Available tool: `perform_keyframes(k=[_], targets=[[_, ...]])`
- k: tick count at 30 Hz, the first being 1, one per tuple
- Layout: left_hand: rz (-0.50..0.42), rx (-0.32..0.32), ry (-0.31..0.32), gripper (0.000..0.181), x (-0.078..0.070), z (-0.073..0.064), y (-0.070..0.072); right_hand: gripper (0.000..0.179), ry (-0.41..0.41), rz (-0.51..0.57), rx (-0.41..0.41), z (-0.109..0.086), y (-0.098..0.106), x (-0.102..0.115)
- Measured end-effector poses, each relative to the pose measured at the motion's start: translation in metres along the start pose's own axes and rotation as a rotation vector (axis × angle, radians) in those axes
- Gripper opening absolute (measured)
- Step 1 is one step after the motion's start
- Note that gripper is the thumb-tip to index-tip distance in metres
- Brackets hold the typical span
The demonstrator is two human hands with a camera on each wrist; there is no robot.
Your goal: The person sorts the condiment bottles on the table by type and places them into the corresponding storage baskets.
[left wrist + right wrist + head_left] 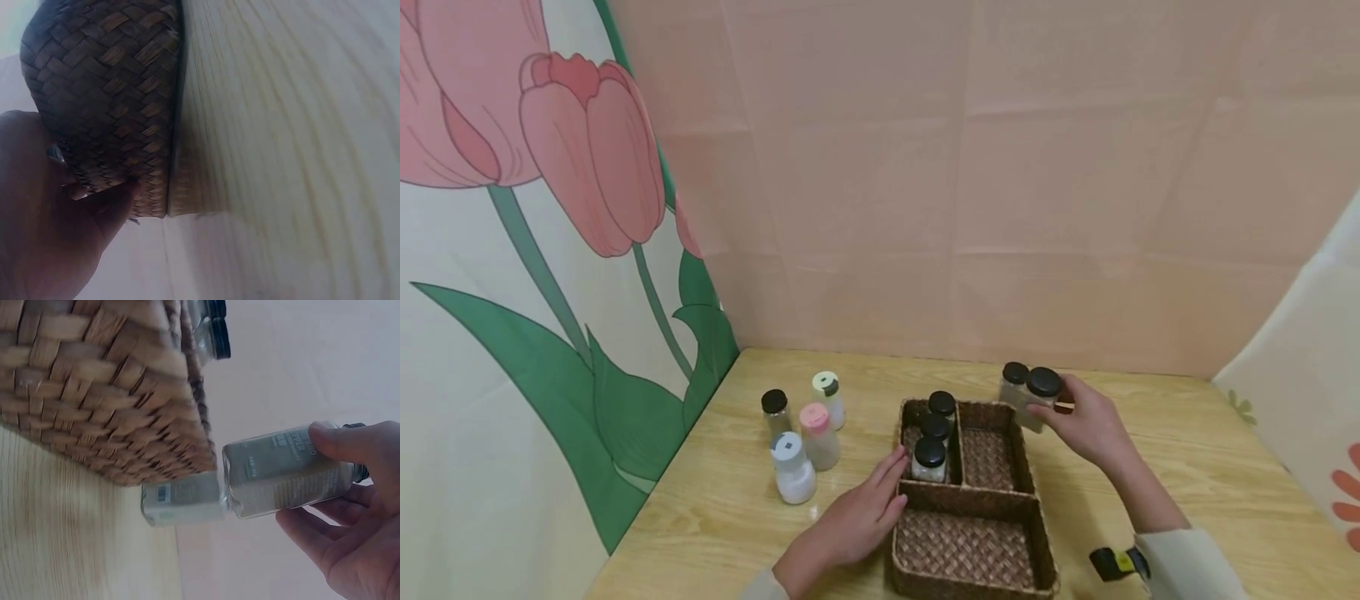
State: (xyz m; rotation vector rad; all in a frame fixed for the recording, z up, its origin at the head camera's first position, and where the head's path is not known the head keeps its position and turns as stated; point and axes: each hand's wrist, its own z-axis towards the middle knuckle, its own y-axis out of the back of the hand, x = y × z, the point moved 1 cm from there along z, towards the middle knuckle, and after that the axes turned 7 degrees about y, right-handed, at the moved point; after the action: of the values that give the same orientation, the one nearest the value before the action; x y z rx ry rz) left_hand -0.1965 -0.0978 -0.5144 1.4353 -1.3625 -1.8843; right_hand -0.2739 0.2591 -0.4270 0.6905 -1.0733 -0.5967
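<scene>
Clear, with a black lid, the jar [269,472] is in my right hand [1093,421], pinched between thumb and fingertips just outside the back right corner of the basket. Pale lettering runs across its side, too blurred to read in full. Just beside it, on the far side from my palm, is a second jar [1014,373], also black-lidded; whether the two touch I can't tell. My left hand [857,517] lies against the left side of the woven brown basket [966,546], fingers fairly straight, thumb on the outer wall. Three black-lidded jars [930,454] line up front to back in the basket's back left compartment. Left of the basket, four containers stand on the wooden table [722,517]: a black-capped bottle [776,412], a pale-topped shaker [829,400], a pink-topped shaker [820,437] and a white shaker [794,471]. Near my right sleeve [1191,562] is a black strap [1112,564] with a yellow patch. A pinkish backdrop [962,208] hangs behind the table, and a tulip-printed cloth [587,158] hangs at the left
</scene>
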Motion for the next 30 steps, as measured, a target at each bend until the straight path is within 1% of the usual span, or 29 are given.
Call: perform_keyframes(k=[3, 9, 14, 17, 22, 28, 30], targets=[[0.0, -0.001, 0.0, 0.06, 0.0, 0.0, -0.001, 0.072, 0.009, 0.008, 0.007, -0.004, -0.001, 0.005], [-0.005, 0.003, 0.015, 0.06, 0.0, -0.003, -0.004, 0.072, 0.027, 0.078, 0.028, -0.013, -0.007, 0.017], [-0.004, 0.01, 0.007, 0.06, 0.0, -0.006, -0.007, 0.071, 0.027, 0.109, 0.041, -0.019, -0.014, 0.024], [-0.003, 0.011, 0.005, 0.06, 0.0, -0.006, -0.007, 0.069, 0.038, 0.127, 0.047, -0.021, -0.017, 0.026], [0.003, 0.007, 0.017, 0.059, -0.001, -0.005, -0.006, 0.06, 0.054, 0.172, 0.054, -0.022, -0.02, 0.03], [0.004, -0.013, 0.011, 0.059, -0.001, -0.001, -0.001, 0.057, 0.074, 0.15, 0.07, -0.021, -0.021, 0.037], [-0.005, -0.012, 0.011, 0.059, -0.001, -0.002, -0.001, 0.055, 0.074, 0.157, 0.079, -0.022, -0.021, 0.038]])
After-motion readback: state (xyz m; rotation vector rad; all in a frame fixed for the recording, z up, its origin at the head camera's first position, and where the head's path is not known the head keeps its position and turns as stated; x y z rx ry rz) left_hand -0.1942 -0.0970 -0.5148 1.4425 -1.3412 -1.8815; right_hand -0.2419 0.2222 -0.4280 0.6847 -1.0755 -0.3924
